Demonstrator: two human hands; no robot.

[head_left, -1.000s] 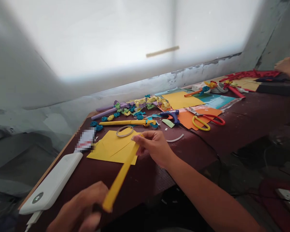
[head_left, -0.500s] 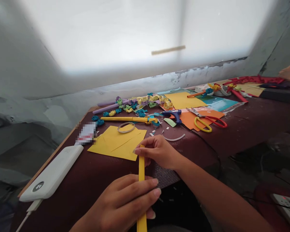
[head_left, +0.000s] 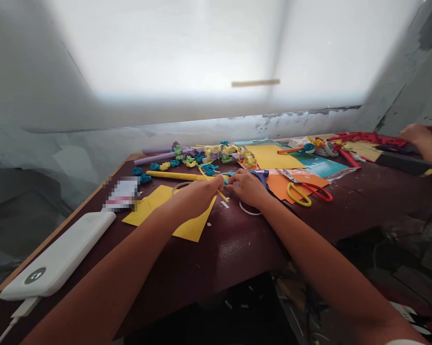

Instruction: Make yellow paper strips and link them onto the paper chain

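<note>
My left hand point(head_left: 200, 195) is closed on a thin yellow paper strip point(head_left: 222, 195), which sticks out on both sides of the fingers. Close beside it, my right hand point(head_left: 250, 189) has its fingers bent together at the far end of a yellow paper roll point(head_left: 172, 175). What the right fingertips pinch is too small to make out. Just behind the right hand lies a blue glue gun point(head_left: 262, 176), partly covered by it. Below my left forearm rests a creased yellow paper sheet point(head_left: 190, 229), with a ring point(head_left: 176, 187) half hidden behind the arm.
Scissors point(head_left: 302, 187) lie on orange paper point(head_left: 278, 187) at right. Colourful paper flowers point(head_left: 216, 152) and purple rolls point(head_left: 154, 158) line the back. A white power bank point(head_left: 64, 254) with a cable sits at left. Another person's hand point(head_left: 422, 139) is at far right.
Both hands have moved forward from the table's front edge to the glue gun area. The yellow strip, upright between both hands before, now slants in my left hand.
</note>
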